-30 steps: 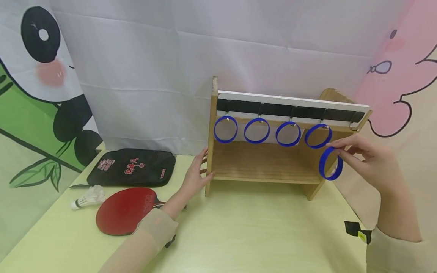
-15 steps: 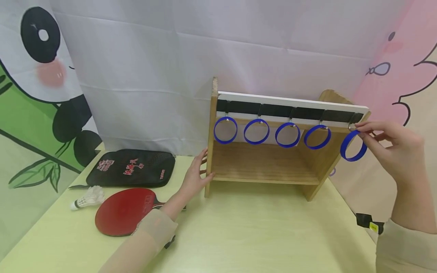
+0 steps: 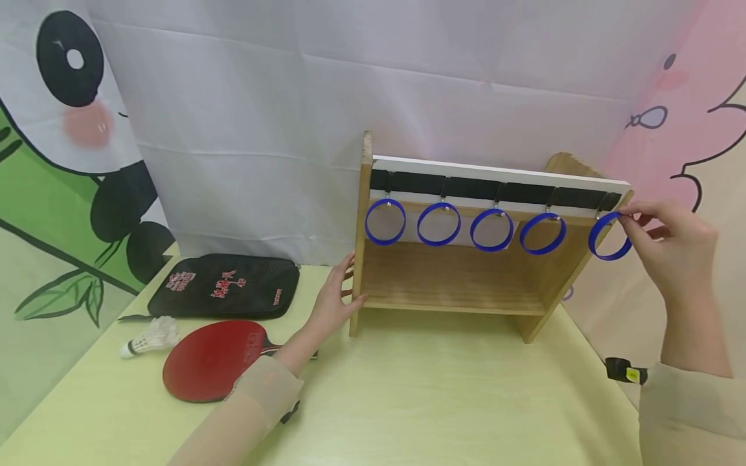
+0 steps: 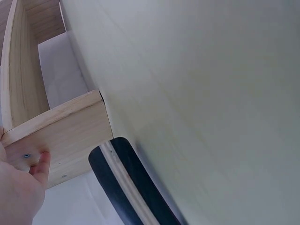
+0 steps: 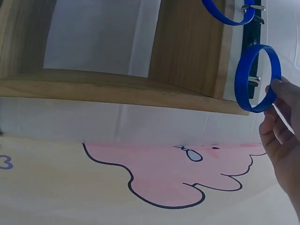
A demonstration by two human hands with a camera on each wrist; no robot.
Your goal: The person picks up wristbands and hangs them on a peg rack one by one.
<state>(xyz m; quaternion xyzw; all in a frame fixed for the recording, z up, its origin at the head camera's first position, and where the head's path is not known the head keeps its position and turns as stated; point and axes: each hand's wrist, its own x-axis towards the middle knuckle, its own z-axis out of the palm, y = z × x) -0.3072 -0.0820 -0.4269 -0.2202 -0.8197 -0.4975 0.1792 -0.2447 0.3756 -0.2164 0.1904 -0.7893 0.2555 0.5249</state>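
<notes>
Between thumb and fingertips my right hand (image 3: 670, 239) pinches a blue ring (image 3: 597, 249) at the right end of the wooden rack (image 3: 454, 309). In the right wrist view, the metal hook (image 5: 254, 79) shows inside this ring's opening. Several matching rings hang in a row to its left, each on a hook along the black strip (image 3: 472, 189), including the nearest one (image 3: 524, 246). My left hand (image 3: 333, 304) holds the rack's left side panel (image 3: 362, 226), its thumb at the front edge. One digit lies against the outer face in the left wrist view.
Left of the rack, a red table tennis bat (image 3: 212, 362) lies with its handle under my left forearm. A white shuttlecock (image 3: 153, 336) and a black case (image 3: 227, 285) lie behind it. A printed cloth (image 3: 250, 149) hangs behind the table (image 3: 443, 395).
My right hand has carried the blue ring rightward and up to the end hook, lifting it slightly in the last half second. The left hand stays on the side panel.
</notes>
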